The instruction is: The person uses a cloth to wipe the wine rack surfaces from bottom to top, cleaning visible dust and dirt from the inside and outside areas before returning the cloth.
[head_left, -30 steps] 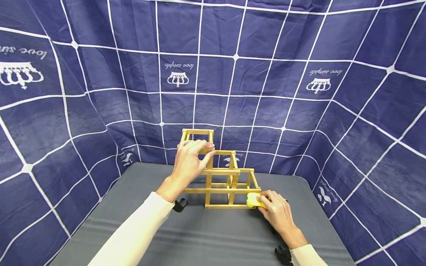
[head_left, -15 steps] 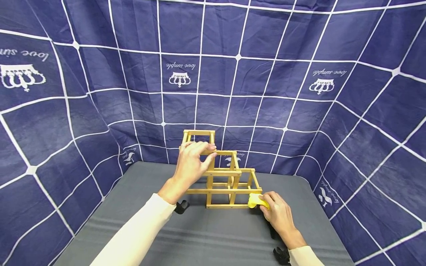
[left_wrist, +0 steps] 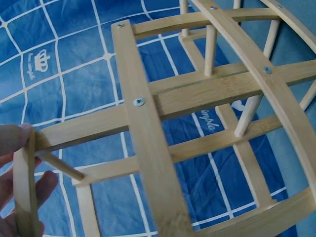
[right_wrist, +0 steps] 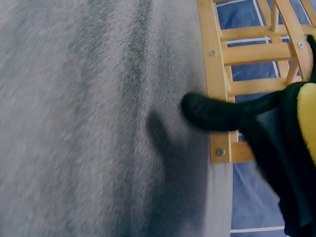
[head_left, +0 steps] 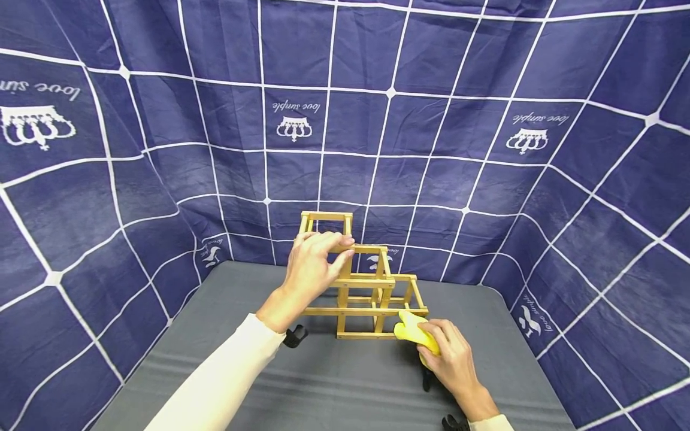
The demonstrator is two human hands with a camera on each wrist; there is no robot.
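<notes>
Yellow-and-black soft item (head_left: 417,335): since half a second ago it has been shifting leftward and turning, and more of its yellow is now showing in front of the low right end of the stepped wooden rack (head_left: 366,283). Whether it is touching the wood, I cannot tell.
Right hand (head_left: 450,356): pinching the item's yellow part between thumb and fingers, narrowly, toward the desk's right edge.
Black limb (right_wrist: 212,113): reaching out from the yellow in the right wrist view, crossing in front of the rack's slats.
Left hand (head_left: 312,263): gripping the rack at its upper tier, thumb and fingers closing on opposite sides of a slat.
Rack: standing near the far edge of the desk (head_left: 323,389), its tiers descending toward the right edge.
Desk: wearing a grey cloth.
Curtain (head_left: 345,131): hanging behind, blue with white gridlines.
</notes>
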